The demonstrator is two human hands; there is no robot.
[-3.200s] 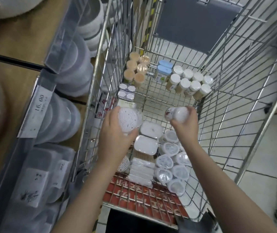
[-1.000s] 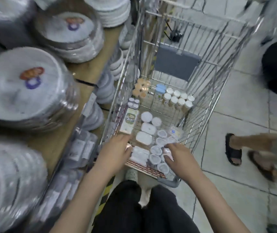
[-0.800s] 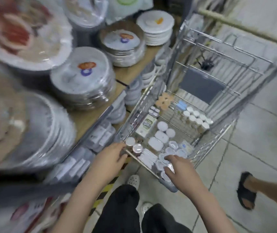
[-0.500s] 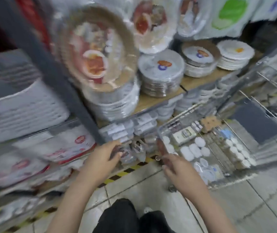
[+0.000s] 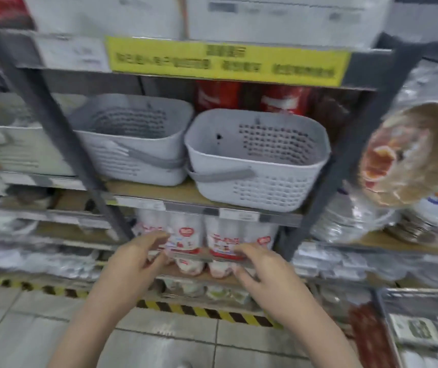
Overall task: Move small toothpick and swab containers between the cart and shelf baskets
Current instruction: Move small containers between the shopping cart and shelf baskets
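Grey metal shelving (image 5: 61, 134), yellow sign (image 5: 225, 59), pale tiled floor (image 5: 159, 346), hazard striping (image 5: 207, 312).

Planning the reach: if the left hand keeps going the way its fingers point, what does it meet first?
Probably the red-and-white packs on the lower shelf, just beyond the left hand; blur leaves depth unclear.

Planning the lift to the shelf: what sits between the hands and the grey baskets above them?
In the head view, between the left hand, right hand and baskets stand red-and-white cup packs, beneath the shelf edge with price tags.
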